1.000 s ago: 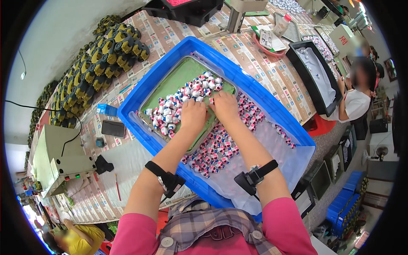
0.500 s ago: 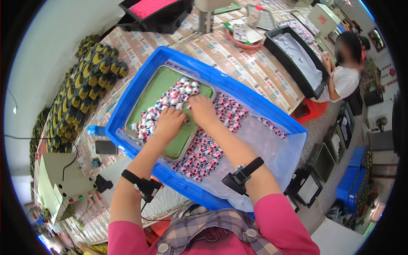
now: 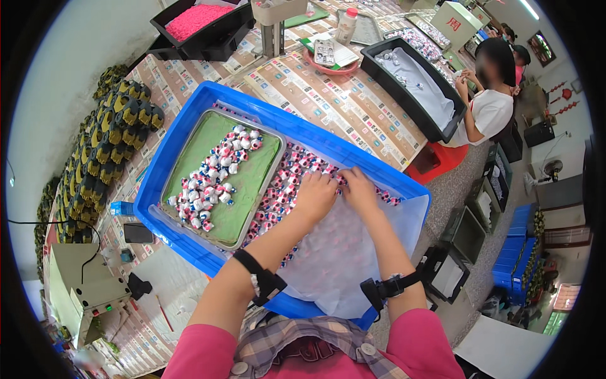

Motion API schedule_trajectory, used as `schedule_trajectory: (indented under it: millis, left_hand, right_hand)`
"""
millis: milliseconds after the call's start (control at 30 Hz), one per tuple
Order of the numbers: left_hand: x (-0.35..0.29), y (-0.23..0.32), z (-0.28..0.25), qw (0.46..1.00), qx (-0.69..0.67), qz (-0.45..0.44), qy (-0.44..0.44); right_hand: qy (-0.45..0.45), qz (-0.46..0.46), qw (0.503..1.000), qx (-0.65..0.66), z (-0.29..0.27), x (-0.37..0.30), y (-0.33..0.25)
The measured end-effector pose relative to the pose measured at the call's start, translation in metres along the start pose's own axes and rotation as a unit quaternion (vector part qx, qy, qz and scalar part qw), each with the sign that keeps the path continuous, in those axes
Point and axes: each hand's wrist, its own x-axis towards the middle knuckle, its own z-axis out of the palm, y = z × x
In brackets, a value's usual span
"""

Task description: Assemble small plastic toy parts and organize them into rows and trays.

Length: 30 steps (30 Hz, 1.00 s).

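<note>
Inside a large blue plastic tub (image 3: pixel 353 146), both my hands are close together over small pink, white and blue painted figures (image 3: pixel 291 169) packed on a white liner sheet (image 3: pixel 328 265). My left hand (image 3: pixel 317 196) has its fingers bent down and drawn together at the edge of these figures. Beside it, my right hand (image 3: pixel 360 191) is pinched toward the same spot; whatever lies between the fingertips is hidden. A metal tray (image 3: pixel 261 221) lined with green stands in the tub's left part, bearing a loose heap of similar white-and-pink figures (image 3: pixel 205 183).
Black-and-yellow pieces (image 3: pixel 104 158) are piled at the left wall. A green-grey machine box (image 3: pixel 82 278) and a dark phone (image 3: pixel 138 233) lie left of the tub. Beyond it are a black bin (image 3: pixel 379 76) and a pink basket (image 3: pixel 328 68). A co-worker (image 3: pixel 489 110) sits at the far right.
My hands have left the figures on the green-lined tray and moved right, to those on the white sheet. The heap on the tray looks smaller and more spread out. The view has shifted.
</note>
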Motion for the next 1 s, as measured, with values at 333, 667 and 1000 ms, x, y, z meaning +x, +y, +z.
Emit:
schedule_trajectory:
  millis: [333,667,1000]
  left_hand:
    - [0.005,-0.011,0.008,0.998,0.058,0.001,0.032]
    - [-0.013,-0.148,-0.084,0.96,0.14,-0.207,0.128]
    - [-0.013,-0.171,-0.071,0.966,0.24,-0.082,0.053]
  right_hand:
    - [0.044,-0.047,0.997,-0.043,-0.011,0.009,-0.011]
    - [-0.009,-0.118,0.991,0.064,0.066,0.104,-0.128]
    - [0.052,-0.029,0.996,0.071,0.083,0.108,-0.148]
